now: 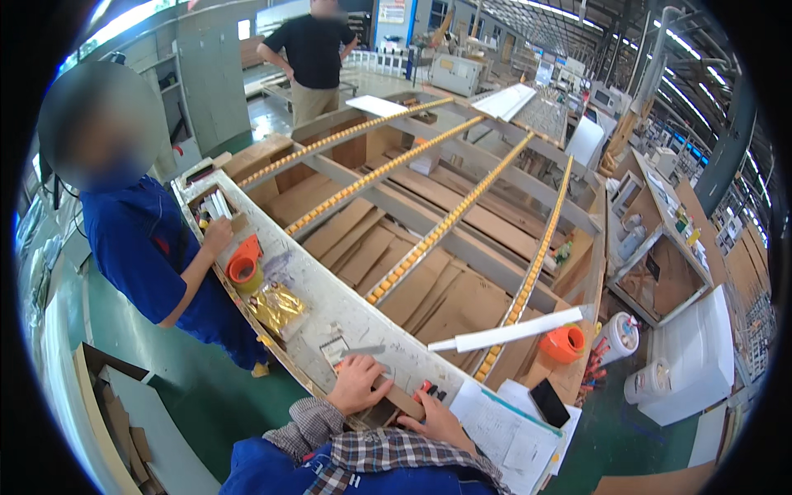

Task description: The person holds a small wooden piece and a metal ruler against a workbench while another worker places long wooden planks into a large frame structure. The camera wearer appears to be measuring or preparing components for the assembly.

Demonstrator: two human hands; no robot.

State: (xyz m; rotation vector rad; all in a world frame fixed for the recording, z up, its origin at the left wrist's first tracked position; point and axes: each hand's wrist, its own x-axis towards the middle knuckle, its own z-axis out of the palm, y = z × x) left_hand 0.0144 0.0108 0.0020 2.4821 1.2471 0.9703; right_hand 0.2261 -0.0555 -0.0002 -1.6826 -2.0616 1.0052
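Note:
My left hand (358, 384) lies palm down at the near edge of the long white worktop (326, 305), its fingers spread and slightly bent. Beside it, my right hand (440, 424) has thumb and finger on either side of the end of a short brown strip (404, 402). A small red-and-black tool (428, 388) lies just beyond the right fingers. Next to the left fingertips is a small notepad (333, 350). Written paper sheets (499, 433) lie right of my right hand, with a dark phone (548, 403) on them.
Yellow roller tracks (450, 231) cross the wooden frame ahead, above cardboard sheets. A white strip (516, 330) lies across it, near an orange tape dispenser (563, 343). At left, a co-worker in blue (157, 247) stands by another dispenser (244, 268) and a gold packet (276, 309). Someone stands behind (312, 54).

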